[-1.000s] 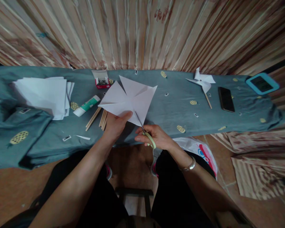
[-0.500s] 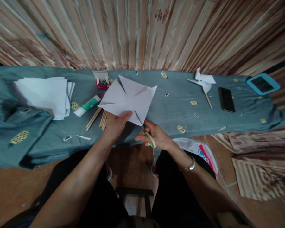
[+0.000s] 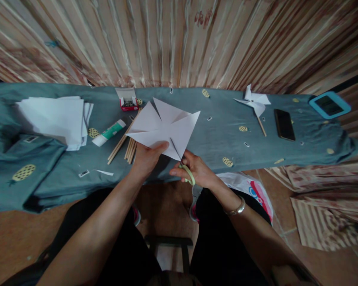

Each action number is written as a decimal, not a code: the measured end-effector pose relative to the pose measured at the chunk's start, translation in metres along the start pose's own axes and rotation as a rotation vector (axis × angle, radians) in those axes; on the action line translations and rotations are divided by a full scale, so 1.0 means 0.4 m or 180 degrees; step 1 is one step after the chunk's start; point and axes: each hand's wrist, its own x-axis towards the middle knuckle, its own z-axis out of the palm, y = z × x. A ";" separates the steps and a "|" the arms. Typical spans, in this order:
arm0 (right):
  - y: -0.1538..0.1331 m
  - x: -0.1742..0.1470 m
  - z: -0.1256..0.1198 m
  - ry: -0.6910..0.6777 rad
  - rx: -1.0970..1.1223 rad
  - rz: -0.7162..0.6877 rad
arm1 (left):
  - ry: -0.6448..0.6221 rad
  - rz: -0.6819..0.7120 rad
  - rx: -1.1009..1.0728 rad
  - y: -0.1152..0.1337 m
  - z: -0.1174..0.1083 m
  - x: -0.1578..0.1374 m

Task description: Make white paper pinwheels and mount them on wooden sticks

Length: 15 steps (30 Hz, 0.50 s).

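Note:
My left hand [image 3: 149,157] pinches the near left edge of a white square sheet of paper [image 3: 170,119], thumb on top and fingers hidden beneath. Slits run in from the sheet's corners toward its middle, and the flaps curl slightly. In my right hand [image 3: 193,169] is a pair of scissors [image 3: 188,174] with pale green handles. Their blades lie at the sheet's near corner, mostly hidden by the paper and my fingers. Under the paper's left side lie several wooden sticks [image 3: 119,147].
Left on the cloth-covered table [image 3: 220,143] are a stack of white paper [image 3: 52,119], a glue stick [image 3: 109,133], a red box of small metal pieces [image 3: 128,104] and a paper strip [image 3: 104,172]. Rightward lie a paper pinwheel [image 3: 256,104], a phone [image 3: 284,124] and a blue-framed device [image 3: 329,105].
The paper has shifted slightly right and toward me in my left hand. The scissor blades, seen in the near slit before, now sit at the corner. My right hand has barely moved.

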 end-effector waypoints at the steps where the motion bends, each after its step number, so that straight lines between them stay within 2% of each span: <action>1: 0.002 0.000 -0.001 -0.0009 -0.0012 -0.0004 | 0.0007 0.0002 0.0009 -0.001 0.000 0.001; 5: 0.009 0.002 -0.004 -0.0012 -0.0134 -0.0018 | 0.0070 0.0016 0.0013 -0.002 0.000 0.000; 15: -0.005 0.000 0.002 0.0245 -0.0131 0.0024 | -0.0056 0.0015 0.0028 0.005 0.006 -0.013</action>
